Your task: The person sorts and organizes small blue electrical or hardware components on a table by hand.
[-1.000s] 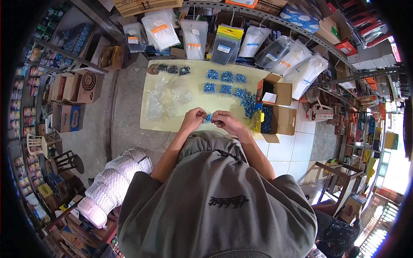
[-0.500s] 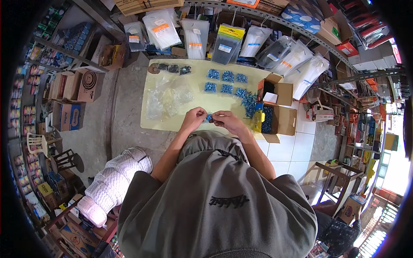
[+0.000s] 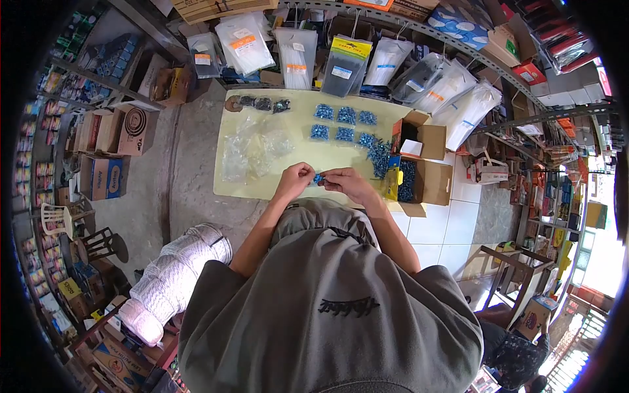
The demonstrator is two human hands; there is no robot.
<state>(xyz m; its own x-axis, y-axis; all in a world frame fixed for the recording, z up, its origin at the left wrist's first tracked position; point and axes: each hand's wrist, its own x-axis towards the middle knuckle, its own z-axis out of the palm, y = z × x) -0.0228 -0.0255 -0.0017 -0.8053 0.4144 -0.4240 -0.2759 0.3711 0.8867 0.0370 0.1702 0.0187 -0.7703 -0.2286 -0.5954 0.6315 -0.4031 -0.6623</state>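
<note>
Between my two hands, over the near edge of the pale yellow table (image 3: 275, 187), is a small bag of blue screws (image 3: 318, 179). My left hand (image 3: 298, 178) pinches its left side and my right hand (image 3: 347, 183) pinches its right side; the fingers partly cover it. Beyond them lie several filled bags of blue screws (image 3: 345, 116) in two rows. A loose pile of blue screws (image 3: 379, 157) spreads to the right of those rows. Clear empty plastic bags (image 3: 252, 150) lie flat on the left part of the table.
An open cardboard box (image 3: 432, 182) with blue screws inside stands at the table's right edge. Small dark bags (image 3: 263, 104) lie at the far left corner. Packs of cable ties (image 3: 347, 65) hang over the far edge. A white rope roll (image 3: 177, 278) lies on the floor at left.
Hardly anything differs. Both hands stay at the same place with the small bag between them, with only a slight shift of the fingers.
</note>
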